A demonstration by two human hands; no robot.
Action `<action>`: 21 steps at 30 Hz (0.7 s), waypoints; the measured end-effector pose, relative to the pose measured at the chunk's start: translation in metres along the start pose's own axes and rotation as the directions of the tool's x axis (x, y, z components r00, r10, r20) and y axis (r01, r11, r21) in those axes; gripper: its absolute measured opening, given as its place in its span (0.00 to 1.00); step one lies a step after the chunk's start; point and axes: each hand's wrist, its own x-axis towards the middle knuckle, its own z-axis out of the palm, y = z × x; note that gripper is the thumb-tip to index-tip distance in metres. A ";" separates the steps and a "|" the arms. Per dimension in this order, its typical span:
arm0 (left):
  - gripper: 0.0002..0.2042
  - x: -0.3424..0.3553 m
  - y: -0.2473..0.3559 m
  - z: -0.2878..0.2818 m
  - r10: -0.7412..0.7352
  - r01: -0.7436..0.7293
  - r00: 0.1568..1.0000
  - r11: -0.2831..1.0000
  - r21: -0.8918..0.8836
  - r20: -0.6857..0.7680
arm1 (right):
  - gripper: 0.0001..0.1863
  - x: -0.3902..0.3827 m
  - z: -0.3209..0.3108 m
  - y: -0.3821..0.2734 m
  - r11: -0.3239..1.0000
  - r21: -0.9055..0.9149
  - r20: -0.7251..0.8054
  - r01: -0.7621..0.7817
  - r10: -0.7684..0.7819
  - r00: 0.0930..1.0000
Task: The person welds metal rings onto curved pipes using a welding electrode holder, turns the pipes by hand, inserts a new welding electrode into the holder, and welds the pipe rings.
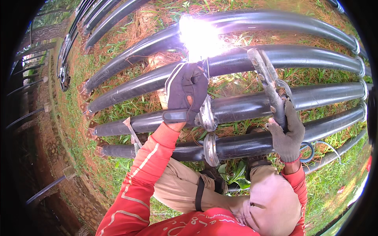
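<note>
My left hand (187, 90), in a dark glove with white stripes, is closed at the second black curved pipe (147, 80), just below a glaring welding arc (199, 37); what its fingers hold is hidden. My right hand (287, 137), in a grey knit glove, grips a worn metal welding electrode holder (275, 102), with a thin rod running from its tip toward the glare. Bright metal collars (210, 151) circle the two lower pipes near my left hand. The glare hides the joint at the arc.
More pipes (104, 23) lie at upper left, with rusty end brackets (90, 129) along the near ones. A metal hand tool (134, 133) rests against the lower pipes. Beneath are grass and pine needles (71, 129); my bent legs (173, 181) are below. A dark drop with posts (43, 110) runs along the left.
</note>
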 end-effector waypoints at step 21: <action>0.10 0.002 0.000 0.004 -0.007 0.007 1.000 1.000 0.000 0.003 | 0.38 -0.002 -0.008 -0.003 0.998 -0.047 0.019 0.032 -0.032 0.999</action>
